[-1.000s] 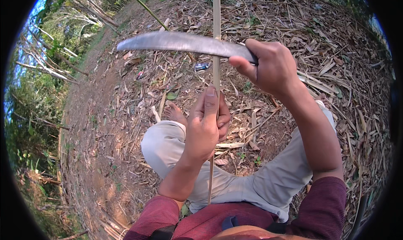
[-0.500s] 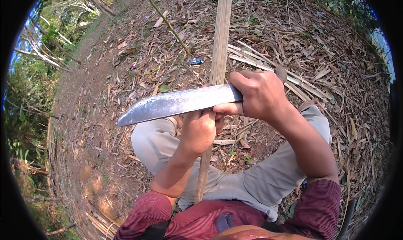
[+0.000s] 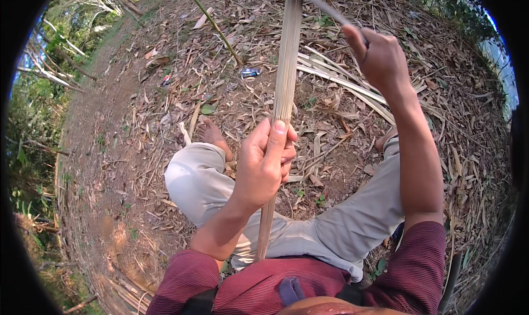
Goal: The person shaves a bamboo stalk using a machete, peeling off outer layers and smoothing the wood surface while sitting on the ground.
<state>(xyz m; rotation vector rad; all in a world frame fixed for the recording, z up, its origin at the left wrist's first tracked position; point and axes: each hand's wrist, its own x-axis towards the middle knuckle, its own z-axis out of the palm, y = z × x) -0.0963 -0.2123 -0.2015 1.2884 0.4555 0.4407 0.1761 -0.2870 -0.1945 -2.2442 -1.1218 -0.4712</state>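
A long, pale split-wood strip, perhaps bamboo, runs from my waist out past the top edge of the view. Around its middle, my left hand is closed, with the thumb lying along the upper face. Farther out and to the right, my right hand grips the handle of a machete. The blade reaches leftward to the strip near the top edge and looks narrow, seen nearly edge-on. Its tip and most of the handle are hidden or out of view. Whether the edge touches the wood, I cannot tell.
Several split strips lie on the leaf-covered ground at right, beyond my knee. A thin green stem slants up at the upper left, with a small dark-blue packet by its foot. More strips lie at lower left. My bent legs flank the strip.
My right hand has moved the machete from above my left hand outward to the strip's far part, turning the blade. The left hand keeps its hold on the strip.
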